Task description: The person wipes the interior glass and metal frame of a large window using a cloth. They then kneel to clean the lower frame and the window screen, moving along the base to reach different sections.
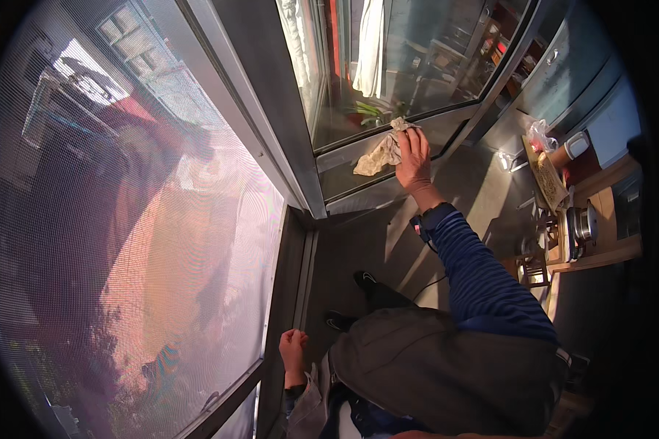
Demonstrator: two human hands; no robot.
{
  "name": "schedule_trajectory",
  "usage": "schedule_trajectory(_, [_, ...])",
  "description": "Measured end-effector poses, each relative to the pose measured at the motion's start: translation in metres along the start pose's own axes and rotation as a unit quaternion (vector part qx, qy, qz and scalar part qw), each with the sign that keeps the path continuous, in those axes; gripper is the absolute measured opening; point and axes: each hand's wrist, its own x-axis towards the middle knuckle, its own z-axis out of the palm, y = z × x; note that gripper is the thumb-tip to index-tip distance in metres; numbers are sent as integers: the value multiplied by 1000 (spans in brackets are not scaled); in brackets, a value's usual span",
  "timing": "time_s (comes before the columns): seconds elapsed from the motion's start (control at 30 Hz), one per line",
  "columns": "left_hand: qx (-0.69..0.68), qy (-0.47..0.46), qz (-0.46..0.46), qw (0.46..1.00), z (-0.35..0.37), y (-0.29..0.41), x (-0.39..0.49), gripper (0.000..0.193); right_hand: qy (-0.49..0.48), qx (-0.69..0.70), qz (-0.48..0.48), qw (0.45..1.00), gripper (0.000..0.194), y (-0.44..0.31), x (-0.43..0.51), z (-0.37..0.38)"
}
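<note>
My right hand (413,156) is pressed on a crumpled beige cloth (381,155) against the lower metal rail (348,156) of a glazed door, just below the large glass pane (417,66). Part of the cloth bunches up above the fingertips, while its loose end spreads out to the left. Low in the view, my left hand (293,347) hangs with curled fingers beside the dark sill of the screened opening. It shows nothing held, though the inside of the fist is hidden.
Mesh screen (186,219) fills the left side, with a metal frame post (252,104) between it and the door. To the right are a tray of small dry pieces (546,175), a plastic bag (541,136), a metal pot (585,222) and a wooden table (604,258). A thin cord crosses the floor.
</note>
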Motion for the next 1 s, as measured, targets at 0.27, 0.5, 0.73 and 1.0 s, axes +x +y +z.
schedule_trajectory(0.27, [118, -26, 132, 984, -24, -35, 8, 18, 112, 272, 419, 859, 71, 30, -10, 87])
schedule_trajectory(0.5, [-18, 26, -36, 999, -19, -16, -17, 19, 77, 314, 359, 876, 65, -150, -27, 90])
schedule_trajectory(0.73, [-18, 45, -27, 998, -38, -32, -23, 22, -45, 375, 234, 896, 51, -288, -44, 57])
schedule_trajectory(1.0, [-39, 47, -43, 997, -43, -46, -19, 23, -166, 475, 116, 856, 62, -263, -84, 17])
